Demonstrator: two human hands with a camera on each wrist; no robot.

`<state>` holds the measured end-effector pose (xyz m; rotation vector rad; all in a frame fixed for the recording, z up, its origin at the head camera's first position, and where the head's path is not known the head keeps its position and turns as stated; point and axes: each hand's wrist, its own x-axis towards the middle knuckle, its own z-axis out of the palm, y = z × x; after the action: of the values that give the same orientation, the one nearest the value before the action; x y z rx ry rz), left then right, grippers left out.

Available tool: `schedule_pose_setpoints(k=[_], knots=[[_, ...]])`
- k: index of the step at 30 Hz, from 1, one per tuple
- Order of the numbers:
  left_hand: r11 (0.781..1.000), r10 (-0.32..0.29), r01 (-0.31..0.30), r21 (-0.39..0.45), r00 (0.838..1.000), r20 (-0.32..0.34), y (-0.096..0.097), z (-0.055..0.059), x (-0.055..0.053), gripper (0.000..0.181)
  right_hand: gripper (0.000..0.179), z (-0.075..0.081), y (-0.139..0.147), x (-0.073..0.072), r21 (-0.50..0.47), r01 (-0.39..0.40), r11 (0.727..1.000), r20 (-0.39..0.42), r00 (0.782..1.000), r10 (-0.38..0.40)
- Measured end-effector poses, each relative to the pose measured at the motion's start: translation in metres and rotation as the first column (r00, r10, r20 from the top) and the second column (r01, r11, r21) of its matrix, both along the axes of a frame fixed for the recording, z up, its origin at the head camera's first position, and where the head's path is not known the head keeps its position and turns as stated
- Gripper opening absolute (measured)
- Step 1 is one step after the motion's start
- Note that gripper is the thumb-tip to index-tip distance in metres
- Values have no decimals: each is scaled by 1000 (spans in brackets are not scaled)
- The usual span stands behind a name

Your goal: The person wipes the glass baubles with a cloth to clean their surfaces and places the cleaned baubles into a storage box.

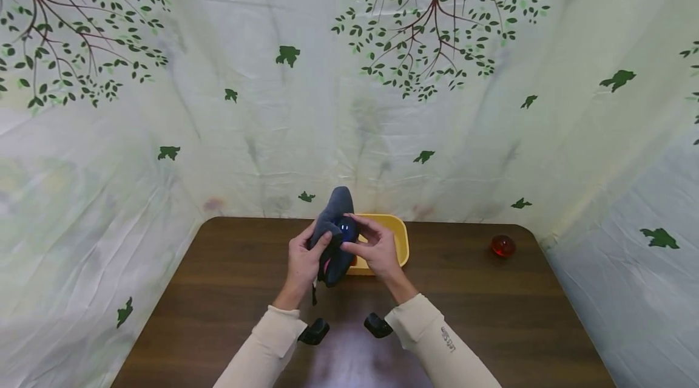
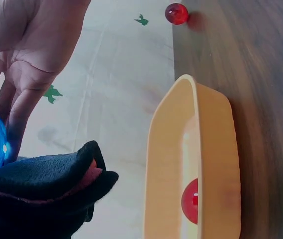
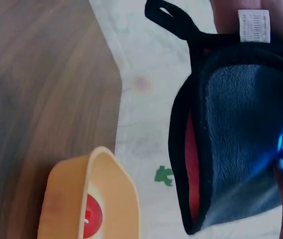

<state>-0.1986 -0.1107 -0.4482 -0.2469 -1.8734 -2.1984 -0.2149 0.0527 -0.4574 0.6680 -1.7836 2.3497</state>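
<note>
My left hand (image 1: 304, 257) grips a dark grey-blue oven mitt (image 1: 340, 201) above the table, its thumb across the near side. The mitt has black edging, a pink lining, a hanging loop and a white label, plain in the right wrist view. Against the mitt's outer face, my right hand (image 1: 380, 249) holds a shiny blue ball (image 1: 347, 229) between thumb and fingers. Partly behind the right hand stands a yellow container (image 1: 404, 245). A red ball (image 2: 191, 200) lies inside it.
A clear red ball (image 1: 503, 246) rests near the back right corner of the brown wooden table (image 1: 469, 297). White cloth with printed branches and green birds hangs behind and beside the table. A black wrist camera (image 1: 378, 325) juts from each cuff.
</note>
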Motion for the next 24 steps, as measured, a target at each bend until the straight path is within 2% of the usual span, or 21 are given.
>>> schedule_pose_setpoints(k=[3, 7, 11, 14, 16, 17, 19, 21, 22, 24], knots=[[1000, 10, -10, 5, 1000, -3, 0, 0, 1, 43, 53, 0, 2, -1, 21, -62, 998, -46, 997, 63], [1000, 14, -14, 15, 1000, -6, -1, -1, 0, 41, 58, 1, 5, -2, 25, -120, 992, -68, 990, 122], [999, 20, -20, 28, 1000, -5, 1, 0, 0, 39, 59, 3, 4, -4, 45, -92, 995, -117, 988, 97], [999, 6, -7, 51, 1000, 5, 3, 3, 0, 39, 58, 6, 4, -5, 122, -10, 993, -209, 977, 35], [997, -17, 16, 82, 1000, 12, 5, 5, 0, 39, 58, 12, 4, -3, 190, 73, 979, -321, 947, -8], [996, -27, 26, 91, 1000, 12, 6, 5, 0, 40, 58, 15, 4, -1, 220, 125, 967, -381, 924, -33], [994, -43, 42, 103, 999, 11, 9, 7, -1, 41, 59, 23, 4, 2, 261, 232, 937, -493, 866, -77], [992, -47, 47, 114, 999, 4, 10, 8, -2, 40, 58, 31, 4, 6, 278, 311, 909, -568, 816, -105], [993, -44, 44, 110, 999, -2, 11, 9, -2, 40, 57, 33, 4, 8, 284, 333, 899, -578, 808, -116], [995, -42, 43, 95, 999, -10, 10, 9, -2, 39, 56, 38, 4, 10, 287, 344, 894, -572, 810, -128]])
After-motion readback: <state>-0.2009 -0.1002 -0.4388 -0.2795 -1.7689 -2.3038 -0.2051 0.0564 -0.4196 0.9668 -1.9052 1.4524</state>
